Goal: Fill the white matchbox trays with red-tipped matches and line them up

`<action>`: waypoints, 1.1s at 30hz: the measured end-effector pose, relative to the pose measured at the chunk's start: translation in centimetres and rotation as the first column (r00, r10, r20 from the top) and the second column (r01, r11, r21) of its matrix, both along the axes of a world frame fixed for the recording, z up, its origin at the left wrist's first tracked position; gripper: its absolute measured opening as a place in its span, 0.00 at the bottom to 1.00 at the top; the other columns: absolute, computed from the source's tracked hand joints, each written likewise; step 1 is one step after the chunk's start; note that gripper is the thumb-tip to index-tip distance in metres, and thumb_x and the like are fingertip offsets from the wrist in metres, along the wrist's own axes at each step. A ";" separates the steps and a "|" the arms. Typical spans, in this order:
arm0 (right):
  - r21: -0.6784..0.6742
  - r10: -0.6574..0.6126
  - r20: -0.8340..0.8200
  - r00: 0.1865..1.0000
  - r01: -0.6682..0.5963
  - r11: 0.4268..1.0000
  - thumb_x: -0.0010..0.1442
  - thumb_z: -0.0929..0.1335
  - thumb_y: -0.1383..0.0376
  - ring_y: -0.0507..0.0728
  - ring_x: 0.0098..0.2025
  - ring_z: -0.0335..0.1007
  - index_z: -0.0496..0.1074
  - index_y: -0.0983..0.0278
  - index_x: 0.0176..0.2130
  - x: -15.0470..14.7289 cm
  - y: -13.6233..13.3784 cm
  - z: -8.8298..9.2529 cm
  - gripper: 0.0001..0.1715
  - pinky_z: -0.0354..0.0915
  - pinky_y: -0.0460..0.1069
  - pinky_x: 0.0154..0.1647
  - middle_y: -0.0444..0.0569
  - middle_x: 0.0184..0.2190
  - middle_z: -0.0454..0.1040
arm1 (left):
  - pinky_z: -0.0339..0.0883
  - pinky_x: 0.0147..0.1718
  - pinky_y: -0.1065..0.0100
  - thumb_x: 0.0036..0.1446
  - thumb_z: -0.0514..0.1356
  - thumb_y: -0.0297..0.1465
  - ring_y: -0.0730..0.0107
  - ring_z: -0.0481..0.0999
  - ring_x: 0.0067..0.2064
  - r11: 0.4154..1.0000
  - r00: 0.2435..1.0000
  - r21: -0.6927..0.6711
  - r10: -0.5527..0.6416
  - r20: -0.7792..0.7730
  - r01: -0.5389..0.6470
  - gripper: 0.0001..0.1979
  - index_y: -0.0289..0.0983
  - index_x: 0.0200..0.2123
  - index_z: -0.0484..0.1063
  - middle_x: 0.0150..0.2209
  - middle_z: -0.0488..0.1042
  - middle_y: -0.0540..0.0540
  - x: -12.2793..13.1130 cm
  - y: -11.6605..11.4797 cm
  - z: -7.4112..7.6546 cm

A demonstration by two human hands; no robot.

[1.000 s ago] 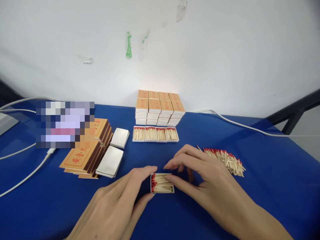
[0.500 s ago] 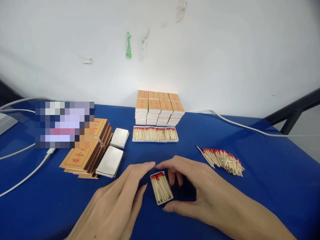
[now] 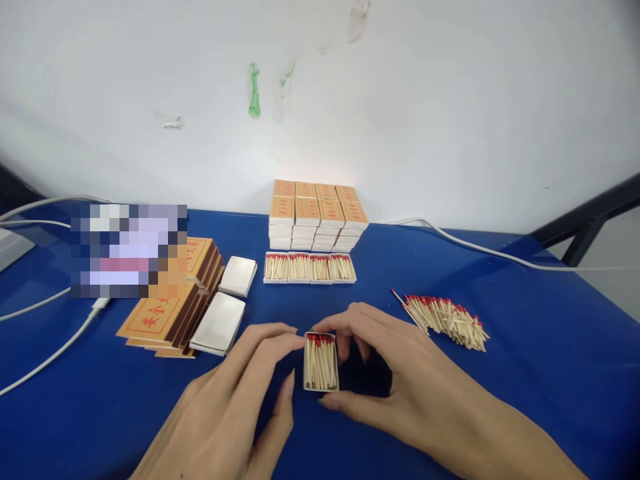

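Observation:
A small white matchbox tray point(image 3: 321, 367) full of red-tipped matches stands in front of me, with its long sides pointing away from me. My right hand point(image 3: 380, 360) holds it by its ends, forefinger at the far edge and thumb at the near edge. To its left is my left hand point(image 3: 250, 380), fingers stretched out and thumb apart. One left fingertip is at the tray's far left corner; whether it touches I cannot tell.
Four filled trays point(image 3: 310, 268) stand before stacked orange matchboxes point(image 3: 319, 210) by the wall. Loose matches point(image 3: 445, 320) lie right. Flat orange sleeves point(image 3: 160, 313) and white trays point(image 3: 217, 323) are left, near a blurred-out object point(image 3: 130, 250) with a white cable point(image 3: 75, 343).
The matchbox tray has turned from a slant to nearly straight and moved slightly away from me. My right finger and thumb have closed on its ends; my left fingers have shifted slightly left.

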State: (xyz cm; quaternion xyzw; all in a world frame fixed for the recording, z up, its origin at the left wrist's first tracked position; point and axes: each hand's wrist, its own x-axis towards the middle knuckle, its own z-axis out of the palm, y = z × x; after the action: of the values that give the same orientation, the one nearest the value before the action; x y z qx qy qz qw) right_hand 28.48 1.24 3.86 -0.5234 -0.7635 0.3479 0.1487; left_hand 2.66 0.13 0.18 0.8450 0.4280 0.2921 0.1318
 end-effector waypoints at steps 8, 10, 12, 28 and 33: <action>-0.009 0.010 0.002 1.000 -0.010 1.000 0.69 0.79 0.61 0.59 0.52 0.77 0.76 0.51 0.64 -0.1 0.0 0.0 0.28 0.74 0.55 0.54 0.45 0.53 0.79 | 0.87 0.37 0.70 0.77 0.56 0.27 0.71 0.89 0.37 0.999 0.999 0.005 -0.043 -0.006 0.043 0.12 0.45 0.57 0.74 0.60 0.81 0.42 0.0 -0.1 0.1; 0.000 0.020 0.019 1.000 -0.020 1.000 0.68 0.80 0.60 0.60 0.52 0.78 0.76 0.52 0.64 -0.1 0.0 0.0 0.28 0.74 0.56 0.53 0.46 0.53 0.79 | 0.87 0.37 0.69 0.76 0.57 0.27 0.73 0.87 0.32 0.999 0.999 0.019 -0.041 0.004 0.040 0.12 0.45 0.56 0.75 0.60 0.81 0.42 0.0 -0.1 0.1; 0.015 0.023 0.023 0.999 -0.024 1.000 0.68 0.79 0.61 0.60 0.51 0.78 0.76 0.53 0.63 -0.1 0.0 -0.1 0.26 0.74 0.55 0.52 0.47 0.52 0.79 | 0.87 0.35 0.70 0.76 0.57 0.28 0.75 0.84 0.28 0.999 0.999 0.016 -0.041 0.012 0.040 0.12 0.46 0.56 0.76 0.60 0.81 0.43 -0.1 -0.1 0.1; 0.092 -0.053 0.013 0.998 0.052 0.994 0.68 0.79 0.62 0.57 0.46 0.78 0.77 0.54 0.62 0.7 0.6 1.0 0.25 0.72 0.54 0.47 0.43 0.45 0.81 | 0.84 0.32 0.71 0.74 0.60 0.32 0.67 0.90 0.39 0.999 0.998 -0.035 0.021 0.056 -0.019 0.18 0.48 0.64 0.70 0.57 0.84 0.44 -0.1 -0.2 -0.1; 0.119 -0.231 0.030 0.973 0.226 0.967 0.70 0.77 0.43 0.57 0.40 0.77 0.79 0.50 0.64 5.1 2.8 1.8 0.29 0.72 0.53 0.40 0.44 0.44 0.82 | 0.88 0.45 0.67 0.74 0.59 0.32 0.62 0.93 0.45 0.996 0.990 -0.092 -0.008 0.141 0.021 0.14 0.50 0.57 0.80 0.49 0.88 0.51 -0.1 1.3 -0.2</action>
State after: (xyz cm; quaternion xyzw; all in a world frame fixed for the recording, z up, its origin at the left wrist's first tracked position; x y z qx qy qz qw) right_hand 33.59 4.00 5.67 -0.6060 -0.7199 0.2725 0.2007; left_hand 2.59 1.47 -0.03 0.8184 0.4247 0.3294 0.2032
